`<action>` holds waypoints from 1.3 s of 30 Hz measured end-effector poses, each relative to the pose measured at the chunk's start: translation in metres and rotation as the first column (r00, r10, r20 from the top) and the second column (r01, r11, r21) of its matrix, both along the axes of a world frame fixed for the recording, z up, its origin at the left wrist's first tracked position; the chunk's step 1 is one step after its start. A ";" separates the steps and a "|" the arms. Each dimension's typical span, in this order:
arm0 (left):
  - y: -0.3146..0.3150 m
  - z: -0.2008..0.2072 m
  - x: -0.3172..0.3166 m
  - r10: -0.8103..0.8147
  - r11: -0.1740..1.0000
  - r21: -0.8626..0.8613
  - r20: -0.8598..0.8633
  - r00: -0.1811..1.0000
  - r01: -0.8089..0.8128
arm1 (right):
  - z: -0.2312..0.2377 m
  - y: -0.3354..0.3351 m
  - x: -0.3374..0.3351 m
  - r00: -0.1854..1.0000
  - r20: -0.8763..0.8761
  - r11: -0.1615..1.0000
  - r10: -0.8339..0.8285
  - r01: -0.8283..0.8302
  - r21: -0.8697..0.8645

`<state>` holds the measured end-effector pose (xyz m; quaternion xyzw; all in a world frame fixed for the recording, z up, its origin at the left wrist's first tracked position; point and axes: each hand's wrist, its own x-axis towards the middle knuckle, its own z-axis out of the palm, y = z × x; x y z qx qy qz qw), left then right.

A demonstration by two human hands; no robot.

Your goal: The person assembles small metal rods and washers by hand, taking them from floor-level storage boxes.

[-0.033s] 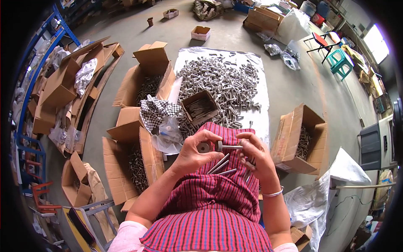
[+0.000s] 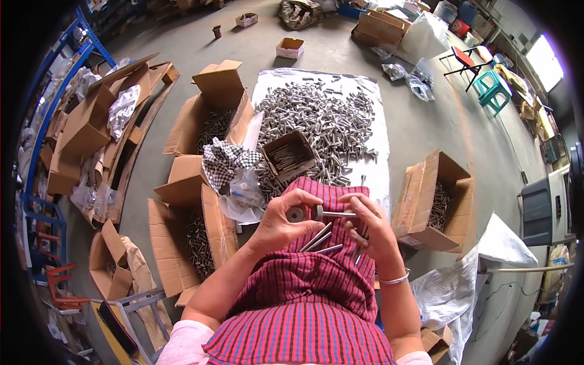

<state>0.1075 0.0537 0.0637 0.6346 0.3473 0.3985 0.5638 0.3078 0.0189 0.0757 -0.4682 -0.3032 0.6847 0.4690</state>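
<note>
My left hand is closed, thumb and forefinger curled round two small dark grey round metal pieces. One is a disc with a hole in its middle; the other, a thick ring-like piece, stands edge-on at the fingertips. A slim metal pin reaches from that edge-on piece to the fingers of my right hand, which pinch its other end. More pins show under the right fingers. Several loose pins lie on the striped red apron over my lap.
Ahead, a heap of metal pins covers a white sheet, with a small open box of pins at its near edge. Cartons of metal parts stand left and right. A checkered cloth lies left.
My right fingers have shifted slightly along the pin, and a little more of its length shows. The left hand stays where it was.
</note>
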 end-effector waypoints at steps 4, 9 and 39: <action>-0.002 0.003 -0.002 -0.024 1.000 0.016 -0.020 1.000 0.024 | 0.004 -0.005 -0.002 1.000 0.007 1.000 0.008 -0.008 -0.002; -0.001 0.003 -0.004 -0.036 0.997 -0.069 0.016 0.999 0.037 | -0.002 -0.002 -0.002 0.999 -0.049 0.996 0.012 -0.016 -0.084; 0.005 -0.013 0.054 -0.074 0.991 -0.120 -0.056 0.996 0.067 | -0.018 -0.003 0.053 0.997 0.068 0.999 0.041 -0.039 -0.019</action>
